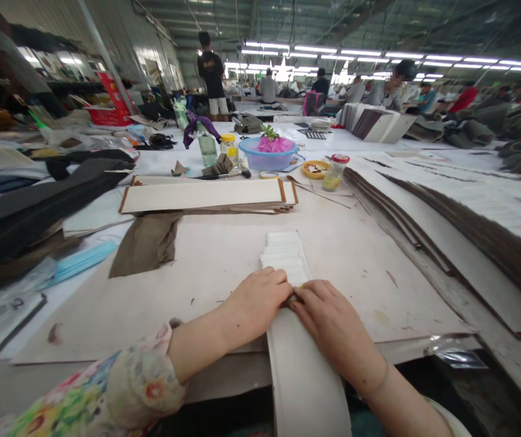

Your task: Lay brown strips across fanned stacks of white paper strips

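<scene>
A long white strip (303, 376) runs from the table edge down toward me. Beyond my hands lies a fanned stack of white strips (284, 255). My left hand (255, 306) rests on the strip's left side with its fingers curled down. My right hand (331, 321) presses on the strip's right side, its fingers bent and meeting the left hand's fingertips at the strip's middle. Both hands pinch or fold the strip where the stack begins.
A wide beige work board (206, 279) covers the table. Behind lie a long white panel with brown edges (206, 195), a brown cloth (146, 243), a blue bowl (267, 156), jars, and rows of overlapping pieces (461, 230) at right. Several people stand far back.
</scene>
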The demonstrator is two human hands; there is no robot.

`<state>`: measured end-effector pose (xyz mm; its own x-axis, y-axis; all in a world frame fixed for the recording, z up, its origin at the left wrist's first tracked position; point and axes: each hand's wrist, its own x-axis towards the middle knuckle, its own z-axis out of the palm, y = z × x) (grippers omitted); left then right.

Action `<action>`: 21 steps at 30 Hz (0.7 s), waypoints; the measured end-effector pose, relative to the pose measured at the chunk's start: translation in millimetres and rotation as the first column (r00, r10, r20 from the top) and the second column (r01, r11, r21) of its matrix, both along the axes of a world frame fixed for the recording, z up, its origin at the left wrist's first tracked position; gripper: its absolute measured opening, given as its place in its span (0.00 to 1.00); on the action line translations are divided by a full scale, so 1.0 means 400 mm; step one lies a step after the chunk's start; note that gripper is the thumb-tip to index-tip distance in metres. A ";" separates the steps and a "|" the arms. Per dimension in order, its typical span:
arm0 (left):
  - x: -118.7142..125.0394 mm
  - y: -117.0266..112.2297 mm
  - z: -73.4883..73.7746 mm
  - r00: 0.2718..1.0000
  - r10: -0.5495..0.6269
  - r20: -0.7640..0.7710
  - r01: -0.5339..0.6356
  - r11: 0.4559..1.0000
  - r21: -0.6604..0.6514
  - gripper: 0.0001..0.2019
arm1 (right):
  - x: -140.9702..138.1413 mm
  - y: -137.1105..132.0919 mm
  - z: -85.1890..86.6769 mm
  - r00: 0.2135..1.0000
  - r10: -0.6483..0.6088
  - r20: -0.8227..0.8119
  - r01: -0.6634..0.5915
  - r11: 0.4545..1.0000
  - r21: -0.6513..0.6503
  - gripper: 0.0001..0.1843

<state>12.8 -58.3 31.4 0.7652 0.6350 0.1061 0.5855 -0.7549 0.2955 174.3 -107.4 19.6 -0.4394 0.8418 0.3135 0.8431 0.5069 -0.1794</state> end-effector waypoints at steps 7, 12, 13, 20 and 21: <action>-0.046 0.007 -0.006 0.972 0.071 0.223 -0.025 0.979 -0.201 0.08 | -0.013 0.002 0.007 0.994 -0.105 0.036 0.106 0.994 -0.013 0.08; -0.085 0.004 -0.021 0.937 0.154 0.313 -0.050 0.947 -0.317 0.13 | -0.009 0.007 0.011 0.998 -0.050 -0.032 0.048 0.997 -0.054 0.09; -0.087 0.004 -0.024 0.933 0.161 0.321 -0.050 0.944 -0.328 0.13 | -0.008 0.010 0.013 0.998 -0.024 -0.050 0.021 0.998 -0.065 0.10; -0.083 0.001 -0.030 0.931 0.125 0.344 -0.011 0.949 -0.316 0.11 | -0.007 0.031 0.020 0.986 0.115 -0.121 -0.132 0.980 -0.147 0.13; -0.083 0.000 -0.029 0.934 0.113 0.339 -0.005 0.953 -0.304 0.11 | -0.007 0.031 0.020 0.985 0.126 -0.115 -0.143 0.978 -0.149 0.12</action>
